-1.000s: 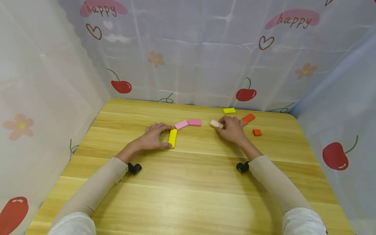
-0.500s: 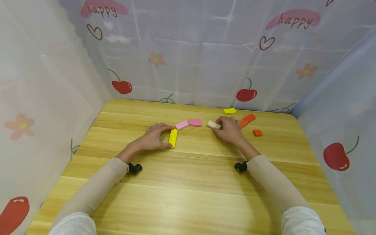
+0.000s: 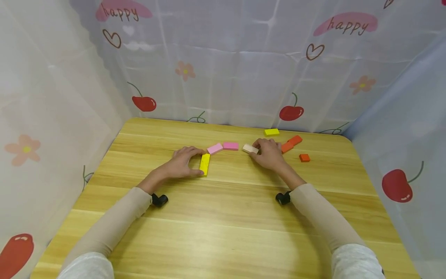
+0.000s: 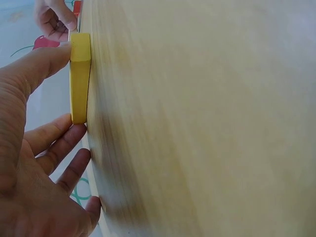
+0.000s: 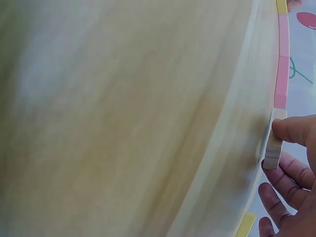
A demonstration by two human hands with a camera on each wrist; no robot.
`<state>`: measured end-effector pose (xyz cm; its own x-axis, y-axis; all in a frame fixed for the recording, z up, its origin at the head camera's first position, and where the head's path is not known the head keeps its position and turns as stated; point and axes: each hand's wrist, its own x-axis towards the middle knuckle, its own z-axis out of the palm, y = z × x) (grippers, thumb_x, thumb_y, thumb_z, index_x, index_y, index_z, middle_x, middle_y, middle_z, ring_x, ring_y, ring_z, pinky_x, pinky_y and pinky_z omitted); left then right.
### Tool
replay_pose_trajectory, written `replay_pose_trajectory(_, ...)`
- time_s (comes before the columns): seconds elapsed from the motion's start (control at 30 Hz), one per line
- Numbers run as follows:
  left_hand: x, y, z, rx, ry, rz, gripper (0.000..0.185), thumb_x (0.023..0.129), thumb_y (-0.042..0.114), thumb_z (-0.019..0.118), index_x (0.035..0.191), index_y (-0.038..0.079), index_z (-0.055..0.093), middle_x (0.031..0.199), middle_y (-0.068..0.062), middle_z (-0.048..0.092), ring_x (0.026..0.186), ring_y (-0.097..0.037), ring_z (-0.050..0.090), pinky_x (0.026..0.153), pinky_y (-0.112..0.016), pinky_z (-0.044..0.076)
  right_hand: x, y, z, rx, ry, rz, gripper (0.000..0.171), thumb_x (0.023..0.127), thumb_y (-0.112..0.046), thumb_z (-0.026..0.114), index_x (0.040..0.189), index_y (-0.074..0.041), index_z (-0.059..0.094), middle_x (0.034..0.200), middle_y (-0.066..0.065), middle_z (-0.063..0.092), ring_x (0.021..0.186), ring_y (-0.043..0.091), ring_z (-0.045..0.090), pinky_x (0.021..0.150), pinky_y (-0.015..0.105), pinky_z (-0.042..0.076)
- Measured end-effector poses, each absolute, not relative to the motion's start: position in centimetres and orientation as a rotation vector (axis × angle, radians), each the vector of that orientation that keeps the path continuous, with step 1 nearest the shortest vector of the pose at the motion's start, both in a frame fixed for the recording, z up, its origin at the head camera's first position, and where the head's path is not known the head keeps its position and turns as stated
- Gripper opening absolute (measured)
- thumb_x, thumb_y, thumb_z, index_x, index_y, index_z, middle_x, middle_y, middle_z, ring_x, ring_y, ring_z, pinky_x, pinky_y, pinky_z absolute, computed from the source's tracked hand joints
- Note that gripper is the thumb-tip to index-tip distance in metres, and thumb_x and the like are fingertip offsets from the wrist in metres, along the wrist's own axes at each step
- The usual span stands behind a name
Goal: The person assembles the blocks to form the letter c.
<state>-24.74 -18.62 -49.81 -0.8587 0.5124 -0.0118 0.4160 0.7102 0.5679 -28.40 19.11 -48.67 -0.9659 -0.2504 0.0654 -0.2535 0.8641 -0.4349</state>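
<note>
While both of my hands were down on the wooden table (image 3: pixel 223 217), each was busy with one small block. My left hand (image 3: pixel 181 166) held the yellow block (image 3: pixel 204 164), which lay flat near the middle of the table, a little left of centre, with its long side running near to far. The left wrist view showed my thumb (image 4: pixel 37 66) against one end of that yellow block (image 4: pixel 80 76) and my fingertips (image 4: pixel 74 136) against the other, so the grip was a pinch along its length. My right hand (image 3: pixel 270 155) was closed around the cream block (image 3: pixel 249 148), which sat just right of centre, with its free end pointing left toward the two pink blocks (image 3: pixel 223 147). From the right wrist, my thumb (image 5: pixel 294 129) lay over the cream block (image 5: pixel 273 140) and my fingers curled beneath it.

I judged both pieces to be painted wood: light, rigid and hard, with nothing to crush or bend. Their smooth faces and low profile looked like the real difficulty, since a thin block lying flat gives little edge to catch and could slip sideways under a loose pinch. Taking them across the narrow sides or end to end seemed the surest hold.

Farther right lay two orange blocks (image 3: pixel 291 143) and a small orange square (image 3: pixel 304 157), with another yellow block (image 3: pixel 271 131) by the cherry-print curtain (image 3: pixel 244 69).
</note>
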Motion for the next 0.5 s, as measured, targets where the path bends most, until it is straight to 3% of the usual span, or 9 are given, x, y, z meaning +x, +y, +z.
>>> replay_pose_trajectory(0.5, -24.71, -18.59, -49.75, 0.749, 2.753, 0.851, 0.079, 0.087, 0.049, 0.086, 0.155, 0.023, 0.057, 0.155, -0.005, 0.059, 0.142, -0.035, 0.048, 0.114, -0.062, 0.027, -28.51, 18.36, -49.03, 0.43, -3.028, 0.7, 0.035, 0.098, -0.036, 0.077, 0.119, -0.01, 0.071, 0.115, 0.011, 0.073, 0.11, 0.035, 0.055, 0.097, 0.055, 0.032)
